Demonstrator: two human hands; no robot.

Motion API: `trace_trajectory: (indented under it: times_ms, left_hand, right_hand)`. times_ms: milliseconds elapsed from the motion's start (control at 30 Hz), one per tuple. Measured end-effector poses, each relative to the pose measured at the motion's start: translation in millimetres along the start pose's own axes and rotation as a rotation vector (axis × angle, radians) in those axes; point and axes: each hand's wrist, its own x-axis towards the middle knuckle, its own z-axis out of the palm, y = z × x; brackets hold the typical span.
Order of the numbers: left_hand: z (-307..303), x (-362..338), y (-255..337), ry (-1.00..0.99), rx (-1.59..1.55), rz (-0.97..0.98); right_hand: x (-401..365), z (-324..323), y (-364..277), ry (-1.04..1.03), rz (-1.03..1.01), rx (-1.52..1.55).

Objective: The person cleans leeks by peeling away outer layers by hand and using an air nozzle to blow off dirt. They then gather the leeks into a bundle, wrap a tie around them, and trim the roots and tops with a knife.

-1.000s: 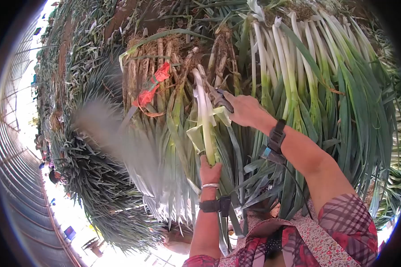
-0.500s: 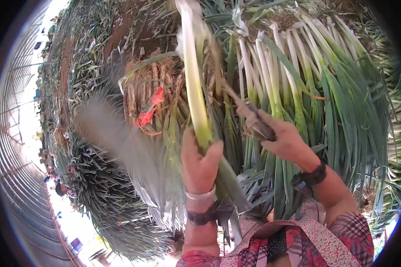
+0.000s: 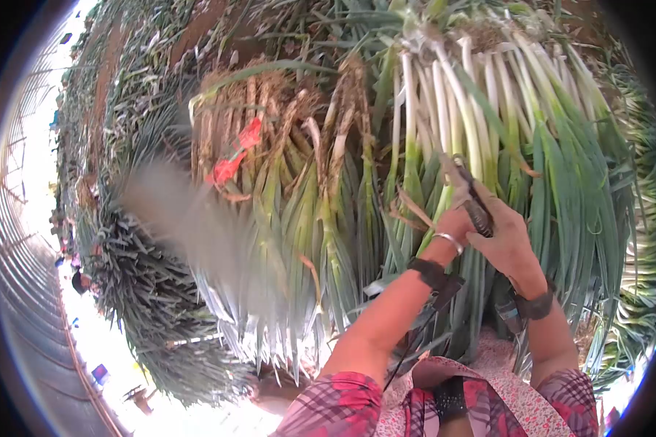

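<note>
Knife [image 3: 479, 213] sits in the right hand [image 3: 510, 244], fingers wrapped tight round its dark handle, blade pointing up over the white leeks [image 3: 452, 95] stacked ahead on the right. Left hand [image 3: 453, 221] presses against the right one, just beside the knife; brown peel strips [image 3: 410, 210] stick out next to it, but whether its fingers are closed cannot be told. Dirty bundle [image 3: 284, 146] with a red tie [image 3: 235, 156] lies further left

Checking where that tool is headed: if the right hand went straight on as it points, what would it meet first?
Probably the white stalks just above the right hand and its dark tool; depth is unclear.
</note>
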Motion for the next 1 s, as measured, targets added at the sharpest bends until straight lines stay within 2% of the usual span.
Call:
trace_trajectory:
  times_ms: [33, 67, 100, 133, 167, 200, 233, 267, 300, 333, 400, 433, 500, 533, 567, 633, 667, 700, 767, 800, 867, 900, 967, 1000]
  left_hand:
    - [-5, -16, -16, -0.011, -0.025, 0.089]
    - [-45, -34, -3, 0.105, 0.058, -0.045]
    - [-86, -51, 11, 0.212, 0.125, -0.188]
    - [-134, -57, 14, 0.389, 0.525, -0.125]
    - [-164, -68, -14, 0.732, 0.64, -0.144]
    - [-202, -78, -43, 0.825, 0.801, -0.214]
    - [-240, -87, -72, 0.915, 0.952, -0.3]
    - [-266, -93, -78, 0.909, 1.055, -0.384]
    - [-284, -94, -84, 0.9, 1.158, -0.468]
    - [-293, -94, -89, 0.903, 1.159, -0.472]
    - [-304, -92, -92, 0.741, 1.335, -0.501]
    - [-307, -88, -88, 0.75, 1.328, -0.491]
    - [-314, -79, -83, 0.678, 1.293, -0.718]
    - [-323, -77, -86, 0.64, 1.295, -0.729]
    - [-329, -71, -86, 0.642, 1.291, -0.725]
    - [-339, -64, -79, 0.462, 1.233, -0.868]
    - [-331, -68, -86, 0.54, 1.384, -0.701]
    - [-323, -71, -86, 0.539, 1.388, -0.706]
    - [-307, -79, -89, 0.499, 0.982, -0.751]
    - [-307, -86, -90, 0.49, 0.982, -0.758]
    - [-309, -100, -90, 0.38, 0.542, -0.605]
    - [-303, -105, -88, 0.376, 0.538, -0.614]
    - [-287, -114, -85, 0.457, 0.103, -0.604]
    - [-283, -116, -94, 0.469, 0.049, -0.647]
  right_hand:
    - [0, 9, -3, -0.102, -0.032, -0.071]
    - [0, 20, -6, -0.143, -0.135, -0.113]
    - [0, 29, -12, -0.153, -0.14, -0.108]
    - [-1, 39, -20, -0.302, -0.161, -0.113]
    - [-1, 48, -27, -0.448, -0.184, -0.121]
    - [-1, 61, -32, -0.453, -0.189, -0.12]
    - [0, 75, -35, -0.572, -0.223, -0.142]
    - [-2, 89, -36, -0.694, -0.254, -0.162]
    - [-1, 103, -34, -0.701, -0.254, -0.16]
    - [5, 117, -31, -0.609, -0.26, -0.151]
    - [15, 142, -27, -0.408, -0.245, -0.213]
    - [16, 148, -25, -0.399, -0.248, -0.222]
    - [13, 156, -27, -0.507, -0.206, -0.24]
    - [10, 154, -35, -0.628, -0.198, -0.293]
    - [12, 158, -31, -0.624, -0.197, -0.298]
    - [15, 165, -23, -0.632, -0.173, -0.219]
    - [14, 167, -20, -0.516, -0.188, -0.182]
    - [11, 166, -21, -0.52, -0.189, -0.178]
    - [1, 163, -22, -0.435, -0.144, -0.166]
    - [-7, 151, -35, -0.612, -0.088, -0.158]
    - [-24, 142, -45, -0.666, -0.129, -0.125]
    - [-29, 141, -47, -0.711, -0.18, -0.093]
    - [-32, 146, -46, -0.661, -0.114, -0.005]
    - [-34, 148, -44, -0.634, -0.133, -0.055]
